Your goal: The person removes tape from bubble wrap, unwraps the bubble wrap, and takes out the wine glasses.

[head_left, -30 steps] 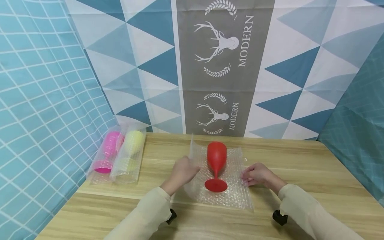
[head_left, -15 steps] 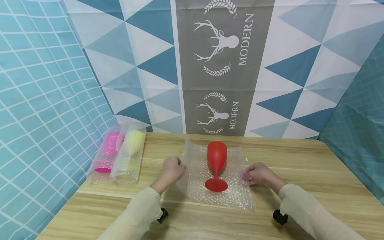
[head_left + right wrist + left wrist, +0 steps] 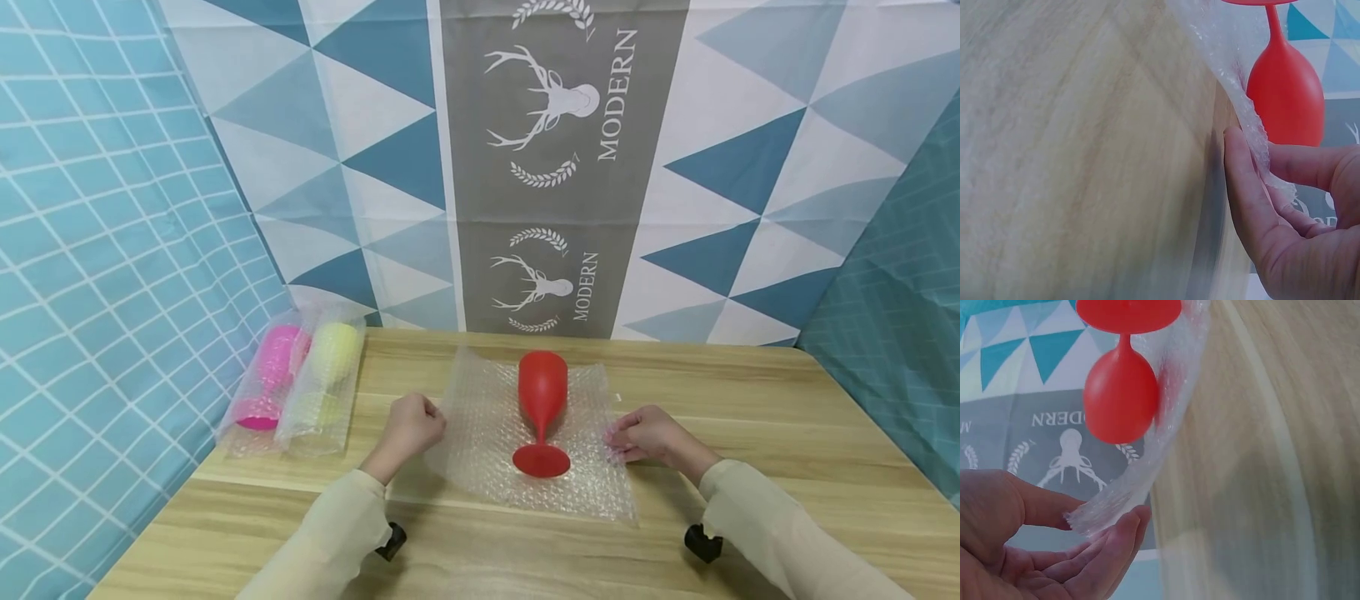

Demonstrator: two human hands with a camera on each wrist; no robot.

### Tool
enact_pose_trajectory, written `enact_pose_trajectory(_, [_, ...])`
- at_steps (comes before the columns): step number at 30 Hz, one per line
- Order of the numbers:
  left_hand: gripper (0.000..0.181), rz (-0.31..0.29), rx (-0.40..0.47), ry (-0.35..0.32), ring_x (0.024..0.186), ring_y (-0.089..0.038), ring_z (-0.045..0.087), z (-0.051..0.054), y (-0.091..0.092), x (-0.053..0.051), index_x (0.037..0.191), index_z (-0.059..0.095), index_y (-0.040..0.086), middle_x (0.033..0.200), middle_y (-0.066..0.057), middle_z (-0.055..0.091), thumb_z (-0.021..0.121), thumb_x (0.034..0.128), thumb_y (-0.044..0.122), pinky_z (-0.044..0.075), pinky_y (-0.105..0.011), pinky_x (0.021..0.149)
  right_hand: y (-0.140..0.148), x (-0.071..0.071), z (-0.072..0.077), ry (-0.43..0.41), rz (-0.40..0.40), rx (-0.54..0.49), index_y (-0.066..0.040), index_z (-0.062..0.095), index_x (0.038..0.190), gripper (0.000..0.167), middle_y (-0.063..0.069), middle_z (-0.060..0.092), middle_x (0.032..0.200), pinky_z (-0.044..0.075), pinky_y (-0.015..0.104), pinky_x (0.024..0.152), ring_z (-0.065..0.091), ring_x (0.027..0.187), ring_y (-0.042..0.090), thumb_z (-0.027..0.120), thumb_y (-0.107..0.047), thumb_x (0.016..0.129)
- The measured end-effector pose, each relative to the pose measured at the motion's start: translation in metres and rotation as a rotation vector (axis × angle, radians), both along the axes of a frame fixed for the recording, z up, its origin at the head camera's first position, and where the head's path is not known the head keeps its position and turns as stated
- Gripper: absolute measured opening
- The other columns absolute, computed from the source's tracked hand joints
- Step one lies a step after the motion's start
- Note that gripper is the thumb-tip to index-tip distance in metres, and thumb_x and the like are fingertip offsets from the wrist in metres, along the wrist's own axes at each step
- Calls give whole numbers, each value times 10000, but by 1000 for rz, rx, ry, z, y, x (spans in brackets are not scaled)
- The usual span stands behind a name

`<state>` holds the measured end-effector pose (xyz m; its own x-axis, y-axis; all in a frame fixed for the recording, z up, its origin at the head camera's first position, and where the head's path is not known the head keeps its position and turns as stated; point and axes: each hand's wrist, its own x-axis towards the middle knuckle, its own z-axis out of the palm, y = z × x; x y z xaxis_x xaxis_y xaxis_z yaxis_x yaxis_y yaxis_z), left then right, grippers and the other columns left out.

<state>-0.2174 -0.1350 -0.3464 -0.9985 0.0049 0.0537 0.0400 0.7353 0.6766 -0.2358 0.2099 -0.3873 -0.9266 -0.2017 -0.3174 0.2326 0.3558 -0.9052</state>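
A red goblet (image 3: 542,392) lies on a sheet of bubble wrap (image 3: 487,467), its foot towards the person. At the sheet's left edge the left hand (image 3: 408,429) pinches the wrap between thumb and fingers; the left wrist view shows this edge of the wrap (image 3: 1147,465) raised. The right hand (image 3: 656,437) holds the right edge, and in the right wrist view its thumb and fingers lie on either side of the wrap (image 3: 1250,119). Neither hand touches the goblet.
On the table's left side lie a pink goblet (image 3: 277,358) and a yellow goblet (image 3: 333,354), each in bubble wrap, side by side. A patterned cloth (image 3: 540,192) hangs behind the wooden table (image 3: 750,400), with blue cloth at both sides.
The left hand has moved left with the edge of the wrap, and the sheet's left side now lies flatter and wider. The right hand and the red goblet have barely moved.
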Motion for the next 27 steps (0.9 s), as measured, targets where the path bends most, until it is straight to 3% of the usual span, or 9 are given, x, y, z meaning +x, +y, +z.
enact_pose_trajectory(8, [286, 20, 15, -51, 504, -97, 406, -8, -11, -2, 519, 504, 110, 583, 2, 561, 581, 783, 31, 344, -190, 482, 4, -1, -1, -2, 4, -13, 180, 576, 1015, 210, 14, 668, 716, 598, 245, 644, 653, 645, 82, 625, 37, 871])
enact_pose_trajectory(15, [162, 26, 59, -85, 530, -113, 434, -17, -15, -4, 614, 603, 11, 617, -36, 583, 602, 776, 19, 378, -200, 493, 7, 0, -2, -3, 1, -13, 184, 579, 1036, 239, 1, 676, 724, 595, 240, 635, 650, 654, 76, 636, 22, 869])
enact_pose_trajectory(21, [88, 15, 85, -137, 676, -186, 667, -23, -16, -6, 800, 667, -68, 820, -170, 714, 625, 780, 6, 578, -305, 654, 8, 1, -6, -16, -4, -6, 170, 572, 1044, 238, 1, 676, 748, 592, 236, 638, 646, 669, 77, 633, 20, 870])
enact_pose_trajectory(27, [40, 31, 78, -139, 648, -169, 596, -27, -16, -5, 758, 637, -37, 740, -122, 665, 632, 770, 1, 505, -239, 569, 9, 2, -7, -20, -4, -2, 161, 569, 1047, 233, 7, 680, 763, 593, 243, 645, 651, 679, 81, 630, 18, 873])
